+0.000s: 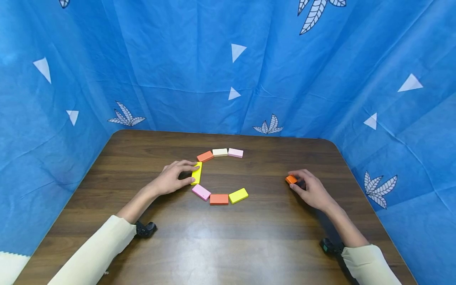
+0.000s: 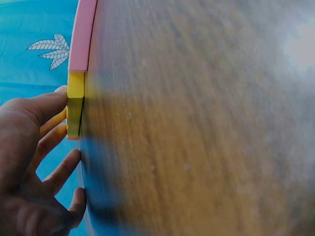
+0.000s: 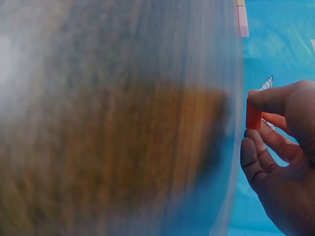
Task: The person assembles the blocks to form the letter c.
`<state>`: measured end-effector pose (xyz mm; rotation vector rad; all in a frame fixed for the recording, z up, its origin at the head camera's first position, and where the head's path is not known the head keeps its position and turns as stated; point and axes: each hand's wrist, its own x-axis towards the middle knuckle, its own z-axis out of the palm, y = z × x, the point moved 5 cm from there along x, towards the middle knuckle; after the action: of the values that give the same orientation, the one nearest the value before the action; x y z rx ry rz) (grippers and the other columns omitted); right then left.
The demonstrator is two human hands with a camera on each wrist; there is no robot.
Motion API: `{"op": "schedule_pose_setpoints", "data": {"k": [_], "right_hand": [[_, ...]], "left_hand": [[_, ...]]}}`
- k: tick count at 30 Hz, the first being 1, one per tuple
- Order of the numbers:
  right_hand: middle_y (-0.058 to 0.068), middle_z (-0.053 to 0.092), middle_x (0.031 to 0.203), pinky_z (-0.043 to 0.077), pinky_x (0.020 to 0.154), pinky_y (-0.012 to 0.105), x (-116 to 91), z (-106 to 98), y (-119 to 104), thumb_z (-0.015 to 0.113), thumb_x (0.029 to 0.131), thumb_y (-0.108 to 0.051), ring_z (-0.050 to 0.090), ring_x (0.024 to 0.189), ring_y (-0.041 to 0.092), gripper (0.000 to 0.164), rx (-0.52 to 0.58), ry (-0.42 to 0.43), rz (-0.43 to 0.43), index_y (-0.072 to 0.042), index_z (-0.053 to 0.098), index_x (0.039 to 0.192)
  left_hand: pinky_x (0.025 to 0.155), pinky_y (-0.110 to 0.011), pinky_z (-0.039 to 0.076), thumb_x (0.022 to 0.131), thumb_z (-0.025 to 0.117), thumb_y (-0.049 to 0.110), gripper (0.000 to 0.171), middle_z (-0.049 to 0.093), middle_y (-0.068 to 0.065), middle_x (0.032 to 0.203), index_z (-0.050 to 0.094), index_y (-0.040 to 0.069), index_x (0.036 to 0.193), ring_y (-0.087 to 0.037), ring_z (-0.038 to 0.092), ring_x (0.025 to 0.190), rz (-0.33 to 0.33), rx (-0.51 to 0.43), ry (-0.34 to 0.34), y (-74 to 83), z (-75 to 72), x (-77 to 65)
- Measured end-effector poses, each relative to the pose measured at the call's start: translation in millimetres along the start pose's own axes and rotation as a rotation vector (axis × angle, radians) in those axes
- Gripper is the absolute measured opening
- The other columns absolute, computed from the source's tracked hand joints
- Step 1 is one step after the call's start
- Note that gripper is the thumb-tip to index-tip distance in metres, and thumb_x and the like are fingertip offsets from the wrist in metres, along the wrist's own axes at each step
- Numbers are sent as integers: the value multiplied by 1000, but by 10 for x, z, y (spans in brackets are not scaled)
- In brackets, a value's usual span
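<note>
My left hand (image 1: 174, 177) holds a yellow block (image 1: 196, 174) by its two ends, thumb at the near end and fingertips at the far end. The block lies on the table at the left bend of a C-shaped row. In the left wrist view, the thumb presses the yellow block (image 2: 75, 105) right below a pink block (image 2: 82, 37). Off to the right, my right hand (image 1: 313, 190) pinches an orange block (image 1: 291, 179) between thumb and fingers. The right wrist view shows this orange block (image 3: 253, 113) held out over the table's surface.
The upper arm of the C has an orange block (image 1: 205, 156), a cream block (image 1: 220, 152) and a pink block (image 1: 235, 152). Its lower arm has a pink block (image 1: 201, 192), a red-orange block (image 1: 219, 199) and a yellow block (image 1: 238, 195). A blue curtain (image 1: 199, 59) surrounds the wooden table (image 1: 263, 237).
</note>
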<state>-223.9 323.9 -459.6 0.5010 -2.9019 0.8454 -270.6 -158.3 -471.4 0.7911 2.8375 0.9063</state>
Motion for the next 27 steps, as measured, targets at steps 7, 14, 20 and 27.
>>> {"op": "schedule_pose_setpoints", "data": {"k": [7,14,20,27], "right_hand": [[17,65,134,55,81,37,39,37,-44,72,104,-12,65,104,29,42,9,-16,7,-4,64,144],[17,66,133,54,80,32,50,103,-98,73,103,-13,64,103,26,41,18,-42,10,-5,66,143],[16,67,133,52,77,30,72,164,-157,75,102,-13,63,101,24,40,26,-41,6,-8,67,141],[14,67,132,52,77,29,119,247,-251,75,102,-12,61,100,22,40,25,-55,-21,-9,68,141]], "left_hand": [[111,-72,33,101,77,28,49,61,-8,158,68,17,148,-41,53,145,1,-3,4,7,-14,-7],[113,-71,32,101,76,29,50,60,-6,159,67,18,149,-40,52,146,-17,-9,-15,-7,7,-3],[112,-70,33,101,76,30,49,60,-6,159,67,18,148,-40,52,146,-13,-5,-10,-13,18,1],[112,-71,33,101,77,29,49,60,-6,159,68,18,148,-40,52,145,-11,-5,-2,-16,15,-2]]}}
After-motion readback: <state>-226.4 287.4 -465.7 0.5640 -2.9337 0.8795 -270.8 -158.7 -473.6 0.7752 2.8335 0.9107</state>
